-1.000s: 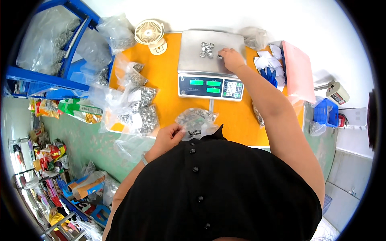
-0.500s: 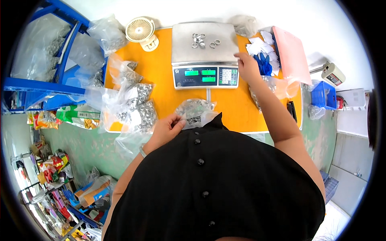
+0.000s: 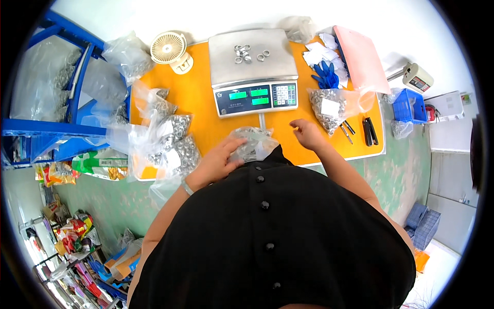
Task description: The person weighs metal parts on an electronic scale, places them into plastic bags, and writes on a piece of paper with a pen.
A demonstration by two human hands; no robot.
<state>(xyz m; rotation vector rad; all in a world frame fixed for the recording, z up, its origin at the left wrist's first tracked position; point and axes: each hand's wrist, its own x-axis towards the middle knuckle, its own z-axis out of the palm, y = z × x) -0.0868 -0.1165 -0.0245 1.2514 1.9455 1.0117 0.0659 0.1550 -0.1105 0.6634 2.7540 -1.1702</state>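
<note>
A clear plastic bag of metal rings point(image 3: 256, 142) lies at the table's front edge, against my black shirt. My left hand point(image 3: 221, 158) grips its left side, fingers over the plastic and thumb nearer me. Just right of the bag hovers my right hand point(image 3: 309, 135), thumb and forefinger apart, with nothing visible between them. Beyond both hands stands a digital scale point(image 3: 257, 100) with lit green displays. Several loose metal rings point(image 3: 242, 53) rest on its steel pan point(image 3: 278, 69).
Filled bags of rings point(image 3: 180, 149) crowd the table's left side, below a small fan point(image 3: 169, 49). At right are another ring bag point(image 3: 327, 110), blue gloves point(image 3: 325, 75), a black stapler point(image 3: 369, 131), pens point(image 3: 347, 134) and a pink folder point(image 3: 362, 59). A blue rack point(image 3: 82, 72) borders the left.
My right hand has come back from the scale pan's right edge toward the bag in front of me. My left hand has shifted from pinching the bag's edge to spreading over its side.
</note>
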